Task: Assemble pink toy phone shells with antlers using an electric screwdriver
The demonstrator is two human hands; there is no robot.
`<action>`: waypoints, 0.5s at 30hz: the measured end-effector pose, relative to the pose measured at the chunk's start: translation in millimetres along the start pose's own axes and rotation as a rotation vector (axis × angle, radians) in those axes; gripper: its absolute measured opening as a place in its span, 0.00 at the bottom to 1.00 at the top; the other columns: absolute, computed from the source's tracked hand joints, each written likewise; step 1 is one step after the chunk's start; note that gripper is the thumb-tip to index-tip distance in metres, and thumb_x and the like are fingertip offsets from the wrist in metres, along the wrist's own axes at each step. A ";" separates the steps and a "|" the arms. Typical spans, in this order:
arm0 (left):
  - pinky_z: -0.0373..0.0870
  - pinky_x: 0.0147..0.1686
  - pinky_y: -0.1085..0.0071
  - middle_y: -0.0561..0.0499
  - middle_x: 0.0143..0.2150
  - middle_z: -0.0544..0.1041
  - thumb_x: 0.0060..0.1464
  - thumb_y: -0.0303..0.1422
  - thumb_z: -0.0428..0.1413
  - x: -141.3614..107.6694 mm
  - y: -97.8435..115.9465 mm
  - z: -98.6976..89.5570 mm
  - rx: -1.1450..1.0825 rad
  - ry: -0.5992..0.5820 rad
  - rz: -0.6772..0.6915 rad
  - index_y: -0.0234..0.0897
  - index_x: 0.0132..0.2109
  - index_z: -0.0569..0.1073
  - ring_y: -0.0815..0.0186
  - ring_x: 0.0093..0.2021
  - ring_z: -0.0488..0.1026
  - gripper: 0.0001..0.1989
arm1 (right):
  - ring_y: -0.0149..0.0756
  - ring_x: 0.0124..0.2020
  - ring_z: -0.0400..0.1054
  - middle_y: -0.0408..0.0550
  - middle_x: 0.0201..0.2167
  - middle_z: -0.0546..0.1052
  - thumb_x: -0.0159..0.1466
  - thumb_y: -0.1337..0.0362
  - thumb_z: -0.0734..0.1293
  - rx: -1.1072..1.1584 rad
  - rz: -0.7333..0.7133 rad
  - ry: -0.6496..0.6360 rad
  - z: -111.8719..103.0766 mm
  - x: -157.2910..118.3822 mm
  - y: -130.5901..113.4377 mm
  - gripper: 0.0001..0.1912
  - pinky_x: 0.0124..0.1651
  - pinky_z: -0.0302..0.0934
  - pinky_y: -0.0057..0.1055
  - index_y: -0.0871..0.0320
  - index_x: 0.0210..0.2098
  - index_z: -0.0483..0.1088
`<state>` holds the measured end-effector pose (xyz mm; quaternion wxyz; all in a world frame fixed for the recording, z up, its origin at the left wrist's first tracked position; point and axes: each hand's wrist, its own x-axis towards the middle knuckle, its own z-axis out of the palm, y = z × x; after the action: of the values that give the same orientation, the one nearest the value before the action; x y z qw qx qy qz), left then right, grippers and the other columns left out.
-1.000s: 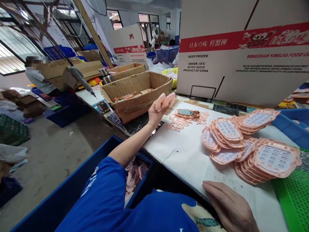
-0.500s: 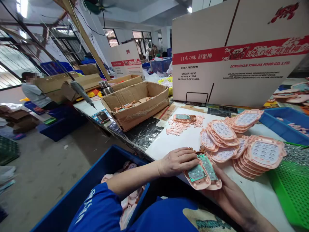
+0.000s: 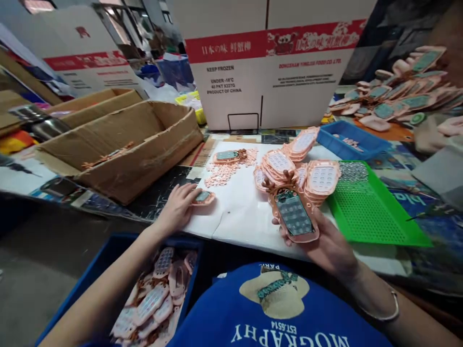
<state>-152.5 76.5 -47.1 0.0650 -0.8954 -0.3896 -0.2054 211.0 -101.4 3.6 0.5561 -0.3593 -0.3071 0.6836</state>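
My right hand (image 3: 331, 241) grips a pink toy phone shell (image 3: 311, 234) with brown antlers at its top. A green circuit board (image 3: 294, 214) lies in that shell, facing up. To the left, my left hand (image 3: 176, 209) has its fingers over the left end of a second pink toy phone shell (image 3: 203, 198), low on the white tabletop (image 3: 235, 221). Part of that shell is hidden under the fingers. Behind the right hand stand stacks of pink shells with pale keypads (image 3: 323, 178). A third shell with a board (image 3: 226, 155) lies beside small pink pieces (image 3: 219, 174).
An open cardboard box (image 3: 144, 149) stands at the left on the table. A green basket (image 3: 379, 217) with small metal parts and a blue tray (image 3: 352, 144) are at the right. Below the edge, a blue bin (image 3: 119, 241) holds shells. A large white carton (image 3: 231, 106) stands behind.
The two shells held together are now apart: my left hand has moved left with one, the right hand keeps the other. The view has swung right and down.
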 end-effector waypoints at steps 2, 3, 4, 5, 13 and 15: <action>0.63 0.62 0.44 0.39 0.61 0.75 0.57 0.27 0.45 -1.4 -8.3 -1.2 -0.027 -0.083 -0.024 0.42 0.64 0.70 0.51 0.61 0.72 0.29 | 0.41 0.41 0.76 0.53 0.46 0.80 0.62 0.44 0.68 -0.027 -0.067 0.023 -4.2 -3.4 -11.0 0.25 0.41 0.70 0.36 0.54 0.49 0.77; 0.62 0.63 0.44 0.39 0.62 0.74 0.56 0.27 0.45 -2.6 -10.6 -2.9 -0.038 -0.118 -0.019 0.41 0.65 0.69 0.51 0.63 0.71 0.30 | 0.42 0.42 0.76 0.52 0.46 0.80 0.62 0.46 0.68 -0.047 -0.097 0.041 -6.2 -4.8 -17.7 0.24 0.42 0.70 0.36 0.53 0.50 0.76; 0.61 0.63 0.44 0.39 0.63 0.73 0.56 0.27 0.45 -3.9 -11.8 -5.7 -0.045 -0.147 -0.010 0.41 0.66 0.67 0.50 0.64 0.69 0.31 | 0.42 0.43 0.75 0.52 0.47 0.80 0.62 0.47 0.68 -0.074 -0.127 0.060 -7.8 -5.6 -25.1 0.24 0.41 0.71 0.36 0.53 0.52 0.75; 0.60 0.64 0.43 0.39 0.65 0.71 0.54 0.26 0.45 -4.9 -11.8 -9.7 -0.049 -0.175 -0.002 0.41 0.67 0.65 0.49 0.67 0.66 0.33 | 0.42 0.42 0.75 0.51 0.48 0.79 0.63 0.48 0.67 -0.110 -0.158 0.078 -9.0 -5.6 -33.3 0.25 0.40 0.71 0.36 0.52 0.55 0.73; 0.55 0.69 0.45 0.39 0.71 0.60 0.62 0.26 0.48 24.6 73.8 -50.5 -0.398 -0.050 0.098 0.40 0.68 0.61 0.53 0.73 0.55 0.27 | 0.51 0.60 0.66 0.52 0.61 0.68 0.63 0.48 0.65 -0.783 -0.328 0.152 -16.1 54.1 -83.5 0.37 0.63 0.62 0.51 0.50 0.69 0.56; 0.58 0.68 0.48 0.39 0.69 0.65 0.63 0.26 0.50 42.5 110.9 -44.0 -0.540 -0.010 0.243 0.40 0.65 0.64 0.56 0.71 0.59 0.24 | 0.55 0.64 0.60 0.57 0.62 0.65 0.62 0.47 0.64 -1.218 -0.421 0.281 -17.6 79.6 -84.2 0.41 0.67 0.55 0.54 0.54 0.71 0.52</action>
<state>-60.0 16.5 15.4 -0.1532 -0.9214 -0.2109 -0.2881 261.3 -6.8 51.0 0.4100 -0.6277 -0.6273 0.2109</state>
